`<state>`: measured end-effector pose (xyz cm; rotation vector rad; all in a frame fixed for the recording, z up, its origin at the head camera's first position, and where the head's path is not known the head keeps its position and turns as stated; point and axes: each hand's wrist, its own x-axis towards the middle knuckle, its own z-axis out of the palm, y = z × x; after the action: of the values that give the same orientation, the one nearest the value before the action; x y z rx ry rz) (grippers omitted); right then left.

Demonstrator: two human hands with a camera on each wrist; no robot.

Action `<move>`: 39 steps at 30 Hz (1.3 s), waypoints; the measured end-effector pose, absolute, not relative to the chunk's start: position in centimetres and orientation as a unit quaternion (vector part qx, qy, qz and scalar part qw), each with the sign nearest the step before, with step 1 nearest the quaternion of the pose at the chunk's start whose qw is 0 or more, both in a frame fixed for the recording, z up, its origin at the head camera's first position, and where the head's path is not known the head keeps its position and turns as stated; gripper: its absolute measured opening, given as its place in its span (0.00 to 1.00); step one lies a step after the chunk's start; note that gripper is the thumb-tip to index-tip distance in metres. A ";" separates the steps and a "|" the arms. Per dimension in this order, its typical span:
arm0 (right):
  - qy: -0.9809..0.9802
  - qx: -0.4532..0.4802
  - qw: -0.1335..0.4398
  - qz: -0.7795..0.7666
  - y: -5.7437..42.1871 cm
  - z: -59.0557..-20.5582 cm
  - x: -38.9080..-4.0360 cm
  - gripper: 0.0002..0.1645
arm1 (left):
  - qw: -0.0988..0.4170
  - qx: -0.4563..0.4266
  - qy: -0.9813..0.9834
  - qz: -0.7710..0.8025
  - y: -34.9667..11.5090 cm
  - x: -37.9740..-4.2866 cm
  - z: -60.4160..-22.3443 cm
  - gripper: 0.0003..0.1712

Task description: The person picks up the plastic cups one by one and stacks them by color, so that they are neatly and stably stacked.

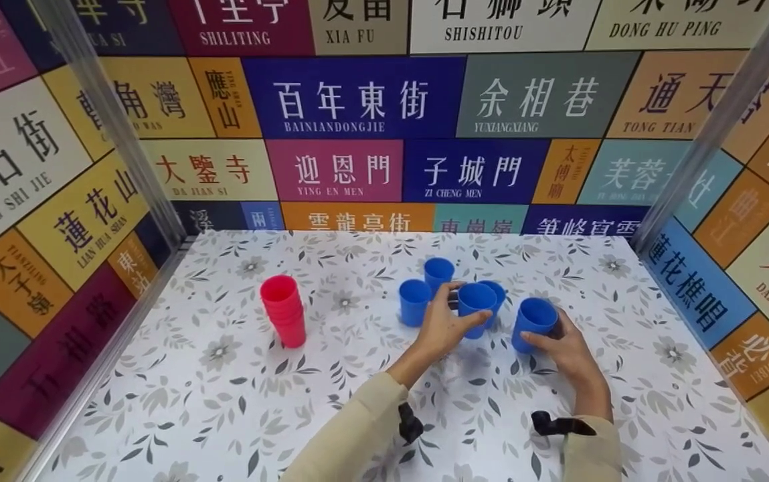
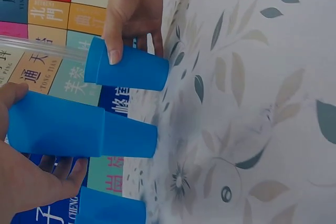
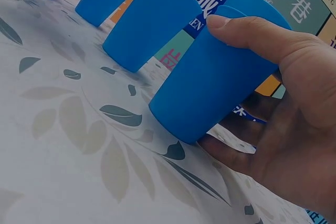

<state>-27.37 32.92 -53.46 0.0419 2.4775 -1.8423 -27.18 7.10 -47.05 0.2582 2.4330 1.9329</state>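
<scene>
– See everything in the head view?
– No: lose part of one blue cup (image 1: 500, 298) behind another blue cup (image 1: 471, 309) in the left hand (image 1: 444, 326).
– Left wrist view?
– Find the lowermost cup (image 2: 111, 207) cut by the bottom edge.

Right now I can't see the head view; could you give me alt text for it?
A person's left hand and right hand hold blue cups, with other blue cups beside and behind the left hand's cup. Farther left, a stack of red cups stands on a leaf-patterned tablecloth, before colourful panels with Chinese characters.
</scene>
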 end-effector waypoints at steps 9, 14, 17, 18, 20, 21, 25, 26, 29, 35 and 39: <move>0.804 0.016 0.026 -0.593 32.8 -53.2 -27.2 0.55 | 0.027 0.098 0.761 0.641 8.7 -27.4 -45.9 0.39; 0.801 0.018 0.032 -0.597 32.9 -53.2 -27.3 0.56 | 0.032 0.098 0.765 0.636 9.6 -27.6 -45.4 0.39; 0.799 0.016 0.033 -0.600 32.9 -53.3 -27.4 0.55 | 0.038 0.093 0.770 0.631 10.0 -27.7 -45.1 0.38; 0.798 0.015 0.032 -0.601 32.9 -53.4 -27.4 0.55 | 0.041 0.088 0.769 0.632 10.1 -27.7 -45.0 0.38; 0.798 0.013 0.032 -0.601 32.8 -53.4 -27.3 0.56 | 0.046 0.081 0.769 0.633 10.3 -27.8 -44.7 0.38; 0.797 0.013 0.031 -0.603 32.8 -53.5 -27.2 0.56 | 0.048 0.079 0.768 0.634 10.4 -27.8 -44.6 0.39; 0.794 0.011 0.032 -0.607 32.9 -53.6 -27.1 0.56 | 0.056 0.077 0.768 0.633 10.8 -27.9 -44.3 0.40; 0.793 0.011 0.032 -0.609 32.9 -53.5 -27.2 0.56 | 0.057 0.079 0.768 0.633 10.9 -28.0 -44.3 0.40; 0.790 0.007 0.035 -0.612 32.9 -53.5 -27.2 0.57 | 0.063 0.081 0.768 0.632 11.2 -28.1 -44.2 0.39; 0.791 -0.002 0.033 -0.611 32.9 -53.4 -27.2 0.56 | 0.063 0.090 0.766 0.634 11.8 -28.4 -43.7 0.39; 0.802 0.001 0.029 -0.597 32.9 -53.5 -27.2 0.56 | 0.066 0.104 0.769 0.627 12.2 -28.6 -43.3 0.39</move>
<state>-27.17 32.90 -53.47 0.0028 2.4737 -1.8421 -28.58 12.16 -43.27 0.3136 2.3207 1.8917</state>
